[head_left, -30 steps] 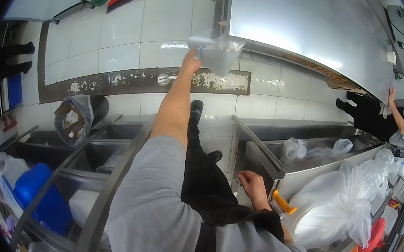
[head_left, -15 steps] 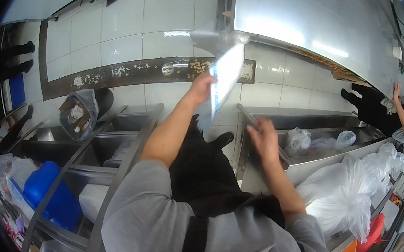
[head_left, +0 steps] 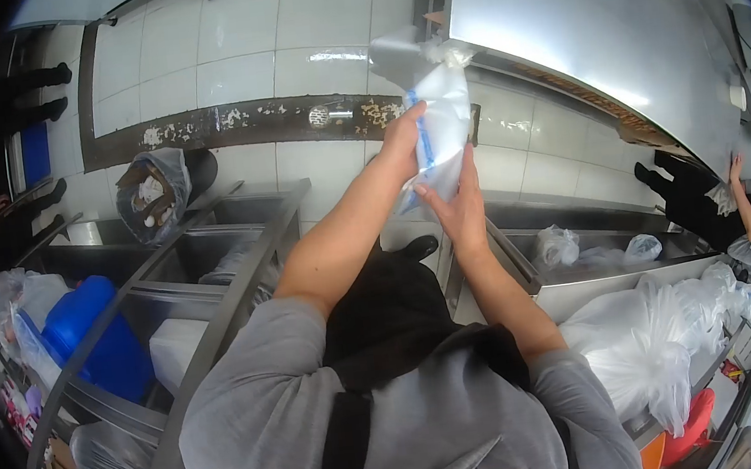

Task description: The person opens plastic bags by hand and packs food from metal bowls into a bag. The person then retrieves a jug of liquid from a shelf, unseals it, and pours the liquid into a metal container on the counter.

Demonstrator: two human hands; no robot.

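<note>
While a pale plastic bag (head_left: 447,117) with a blue stripe is held out in front of the body, both bare hands are engaged on it. Its side, along the stripe, is gripped by the left hand (head_left: 404,140), thumb seen near the stripe, other fingers mostly hidden behind. Its lower end is held by the right hand (head_left: 461,207), with the thumb on one side and the fingers spread up along the other. The bag is tilted, bunched end up, and is seen right by the corner of a steel table (head_left: 574,30); whether the two are touching cannot be told. A floor drain (head_left: 319,117) is set in the worn strip beyond the arms. At left, a lined bin (head_left: 175,178) with mixed waste is placed near steel compartments (head_left: 245,257), by which a blue container (head_left: 98,341) is seen. At right, small clear bags (head_left: 557,246) are contained in a steel trough (head_left: 595,281), and a large white bag (head_left: 630,345) is rested beside it. The table's far side is touched by a co-worker's hand (head_left: 735,167).
</note>
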